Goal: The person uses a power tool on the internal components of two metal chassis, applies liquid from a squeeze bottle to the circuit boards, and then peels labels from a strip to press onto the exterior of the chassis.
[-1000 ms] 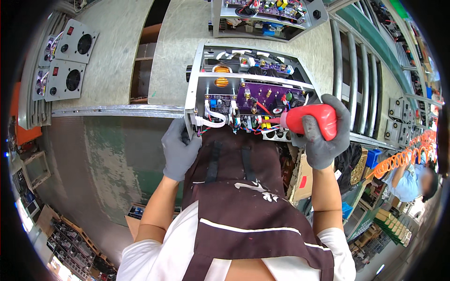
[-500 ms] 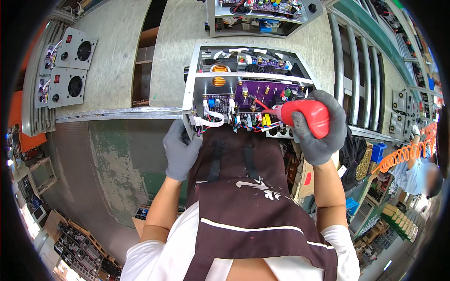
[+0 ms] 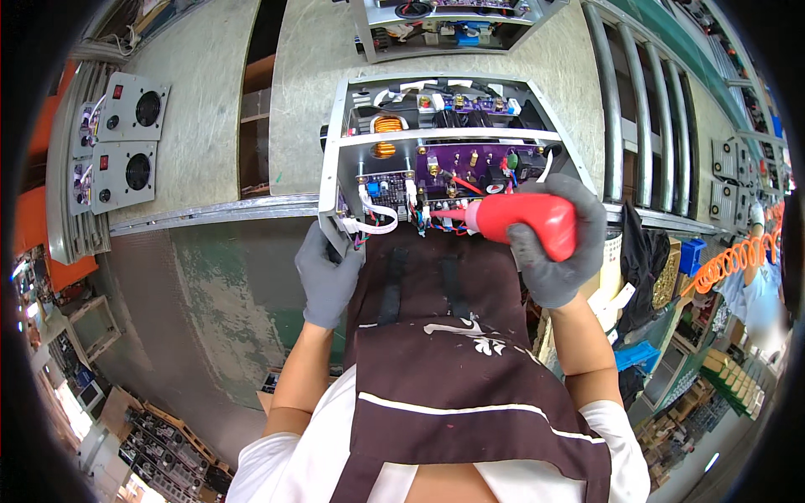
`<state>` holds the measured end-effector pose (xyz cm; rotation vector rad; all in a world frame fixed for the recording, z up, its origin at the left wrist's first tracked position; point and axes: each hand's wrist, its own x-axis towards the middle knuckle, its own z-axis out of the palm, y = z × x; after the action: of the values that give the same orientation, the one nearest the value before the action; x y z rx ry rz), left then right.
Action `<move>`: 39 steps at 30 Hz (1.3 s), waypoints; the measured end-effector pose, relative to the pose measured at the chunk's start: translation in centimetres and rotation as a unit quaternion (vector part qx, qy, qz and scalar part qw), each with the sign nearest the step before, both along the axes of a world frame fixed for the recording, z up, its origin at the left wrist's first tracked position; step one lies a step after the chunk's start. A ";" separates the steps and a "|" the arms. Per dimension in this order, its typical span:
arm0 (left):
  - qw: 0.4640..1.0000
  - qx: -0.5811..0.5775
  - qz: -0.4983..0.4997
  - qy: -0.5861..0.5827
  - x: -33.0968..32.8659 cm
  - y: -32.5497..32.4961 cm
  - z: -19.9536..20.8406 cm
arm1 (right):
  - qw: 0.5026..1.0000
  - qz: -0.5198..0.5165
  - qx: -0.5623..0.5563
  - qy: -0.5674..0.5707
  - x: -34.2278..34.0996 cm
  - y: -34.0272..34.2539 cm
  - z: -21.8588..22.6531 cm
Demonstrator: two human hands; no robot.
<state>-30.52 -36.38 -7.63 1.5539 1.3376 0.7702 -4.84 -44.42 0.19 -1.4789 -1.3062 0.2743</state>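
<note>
An open metal case with purple circuit boards and a copper-wound coil sits at the bench's near edge. My left hand is closed on the case's near left corner, thumb in front and some fingers hidden behind the panel. My right hand, in a grey glove like the left, wraps round a red squeeze bottle lying almost level. Its thin nozzle points left, over the connectors and coloured wires along the near side of the board. Beside the left panel loops a white cable.
A second open case stands farther back on the bench. Metal rollers run along the right. Several fan-fitted panels stand at far left. An orange coiled hose hangs at right, near another person.
My right hand has brought the red bottle nearer and to the left, so its nozzle has left the middle of the board for the near edge. My left hand still grips the case corner.
</note>
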 end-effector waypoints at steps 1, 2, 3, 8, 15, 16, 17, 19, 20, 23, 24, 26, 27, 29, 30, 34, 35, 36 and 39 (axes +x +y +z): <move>1.000 0.001 -0.004 0.002 0.1 -0.1 0.2 | 1.000 -0.004 0.001 0.002 -0.2 0.1 -0.1; 1.000 -0.017 0.003 -0.001 0.2 -0.1 0.3 | 1.000 -0.003 -0.002 -0.007 -0.4 0.3 -0.1; 0.999 -0.033 0.009 -0.004 0.2 -0.1 0.4 | 1.000 -0.003 -0.004 -0.016 -0.5 0.5 0.0; 0.999 -0.051 0.003 0.002 0.1 -0.2 0.9 | 1.000 -0.004 0.017 -0.023 0.0 0.5 -0.1; 1.000 -0.020 -0.008 0.005 -0.1 -0.3 0.2 | 0.991 -0.020 0.095 0.088 -0.3 0.1 -0.7; 1.000 -0.018 -0.010 0.007 -0.2 -0.3 0.3 | 0.994 -0.021 0.089 0.060 -0.4 0.2 -0.5; 1.000 -0.027 -0.001 0.007 -0.1 -0.3 0.4 | 0.996 -0.023 0.084 0.032 -0.4 0.3 -0.5; 0.999 -0.037 0.006 0.016 0.1 -0.4 0.7 | 0.995 -0.023 0.090 0.033 -0.3 0.4 -0.7; 0.999 -0.042 0.011 0.009 0.2 -0.4 0.8 | 0.995 -0.021 0.095 0.029 -0.2 0.4 -0.8; 0.999 -0.048 0.006 0.009 -0.4 -0.4 0.4 | 0.995 -0.019 0.100 0.020 -0.1 -0.1 -1.1; 0.999 -0.052 0.001 0.017 -0.6 -0.3 0.3 | 0.994 -0.024 0.101 0.022 -0.1 -0.2 -1.2; 0.999 -0.049 0.000 0.023 -0.5 -0.2 0.4 | 0.994 -0.032 0.099 0.023 -0.2 -0.2 -1.4; 0.999 -0.047 0.004 0.025 -0.4 -0.1 0.5 | 0.994 -0.037 0.100 0.025 -0.3 -0.3 -1.5; 0.998 -0.053 0.003 0.016 -0.5 0.0 0.3 | 0.993 -0.037 0.100 0.047 -0.4 -0.3 -1.6; 0.998 -0.060 0.008 0.005 -0.4 0.0 0.2 | 0.993 -0.042 0.101 0.049 -0.5 -0.2 -1.7; 0.999 -0.052 0.002 -0.003 0.2 0.2 0.8 | 0.987 -0.074 0.116 0.088 -0.6 0.0 -2.4; 0.998 -0.068 0.006 -0.009 0.4 0.2 1.2 | 0.984 -0.074 0.124 0.100 -0.6 0.0 -2.6; 0.996 -0.084 0.010 -0.016 0.5 0.2 1.4 | 0.984 -0.078 0.125 0.101 -0.6 -0.1 -2.8; 0.997 -0.075 0.005 -0.027 0.5 0.4 1.3 | 0.978 -0.099 0.111 0.148 -0.8 -0.5 -3.3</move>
<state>-30.04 -36.02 -6.35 1.4006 1.3329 0.6961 -5.63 -44.94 -3.16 -1.3100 -0.9124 0.2019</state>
